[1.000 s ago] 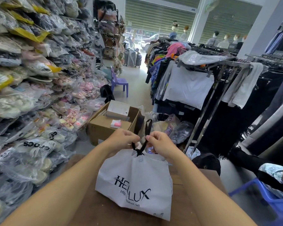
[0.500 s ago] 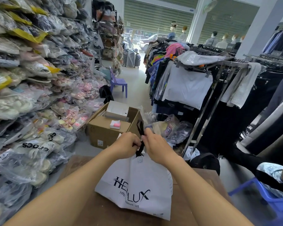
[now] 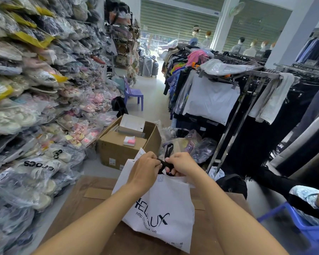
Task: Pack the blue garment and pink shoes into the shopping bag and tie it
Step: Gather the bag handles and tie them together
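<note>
A white shopping bag (image 3: pixel 166 205) with black lettering stands on a brown cardboard surface (image 3: pixel 92 196) in front of me. Its black handles (image 3: pixel 167 163) are bunched together above the bag's mouth. My left hand (image 3: pixel 145 168) grips the handles from the left and my right hand (image 3: pixel 180 163) pinches them from the right, knuckles almost touching. One handle loop (image 3: pixel 168 150) sticks up behind my fingers. The blue garment and pink shoes are not visible; the bag's inside is hidden.
A wall of bagged shoes (image 3: pixel 35 107) rises on the left. An open cardboard box (image 3: pixel 125 144) sits just beyond the bag. Clothing racks (image 3: pixel 247 100) fill the right side. A seated person's arm (image 3: pixel 311 199) and a blue plastic stool (image 3: pixel 302 225) are at lower right.
My hands have come together on the handles and the tall loop has been pulled down short. The bag's left top corner has lifted and the bag has tilted.
</note>
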`<state>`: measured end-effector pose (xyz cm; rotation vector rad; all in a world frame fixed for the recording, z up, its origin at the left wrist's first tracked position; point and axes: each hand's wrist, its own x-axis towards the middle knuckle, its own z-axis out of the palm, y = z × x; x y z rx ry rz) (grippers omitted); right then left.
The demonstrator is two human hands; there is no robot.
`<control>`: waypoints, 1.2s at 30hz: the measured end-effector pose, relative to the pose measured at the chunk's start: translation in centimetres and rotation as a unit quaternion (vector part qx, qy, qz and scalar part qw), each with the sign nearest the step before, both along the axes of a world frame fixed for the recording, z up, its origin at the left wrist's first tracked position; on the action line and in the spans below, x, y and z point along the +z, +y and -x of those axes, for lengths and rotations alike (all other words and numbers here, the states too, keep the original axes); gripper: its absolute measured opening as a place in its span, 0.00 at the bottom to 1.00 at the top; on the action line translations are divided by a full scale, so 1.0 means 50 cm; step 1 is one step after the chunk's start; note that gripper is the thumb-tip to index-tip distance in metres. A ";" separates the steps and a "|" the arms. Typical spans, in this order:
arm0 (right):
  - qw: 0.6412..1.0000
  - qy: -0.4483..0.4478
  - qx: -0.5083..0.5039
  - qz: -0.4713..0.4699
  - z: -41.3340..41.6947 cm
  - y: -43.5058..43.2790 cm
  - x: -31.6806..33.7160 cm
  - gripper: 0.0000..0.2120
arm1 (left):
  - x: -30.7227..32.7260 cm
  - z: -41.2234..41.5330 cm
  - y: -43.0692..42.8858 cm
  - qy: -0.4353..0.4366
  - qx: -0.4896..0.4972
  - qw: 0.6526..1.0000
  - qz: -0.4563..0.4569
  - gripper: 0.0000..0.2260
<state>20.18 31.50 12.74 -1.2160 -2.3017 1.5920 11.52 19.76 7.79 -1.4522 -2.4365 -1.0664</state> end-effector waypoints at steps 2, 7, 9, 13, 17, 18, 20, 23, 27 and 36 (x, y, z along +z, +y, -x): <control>0.996 -0.010 0.011 0.092 -0.004 0.001 0.008 0.09 | -0.001 0.001 -0.003 0.018 -0.007 1.000 -0.020 0.07; 0.971 -0.006 -0.016 0.238 0.000 -0.001 -0.013 0.10 | -0.002 0.014 -0.009 0.071 -0.043 0.996 -0.027 0.05; 0.965 0.008 -0.027 0.263 0.009 -0.003 -0.025 0.09 | 0.000 0.021 -0.010 0.075 -0.041 0.996 -0.031 0.05; 0.953 0.048 -0.047 0.295 0.018 -0.009 -0.038 0.07 | 0.001 0.012 -0.013 0.080 -0.038 0.995 -0.049 0.03; 0.947 0.077 -0.028 0.309 0.012 0.003 -0.044 0.06 | -0.001 0.025 -0.015 0.022 -0.058 0.997 -0.053 0.03; 0.947 0.084 -0.014 0.309 0.007 0.008 -0.044 0.06 | 0.001 0.031 -0.017 0.012 -0.068 0.997 -0.045 0.02; 0.951 0.093 0.027 0.294 -0.003 0.019 -0.045 0.05 | 0.008 0.041 -0.020 0.003 -0.079 0.997 -0.017 0.02; 0.959 0.098 0.077 0.253 -0.019 0.038 -0.052 0.06 | 0.018 0.053 -0.020 -0.023 -0.108 0.993 0.038 0.03; 0.961 0.104 0.103 0.233 -0.038 0.057 -0.056 0.06 | 0.018 0.067 -0.018 -0.047 -0.141 0.986 0.073 0.04; 0.988 0.075 0.134 -0.027 -0.067 0.072 -0.063 0.06 | 0.045 0.076 -0.011 0.101 -0.098 0.983 0.121 0.04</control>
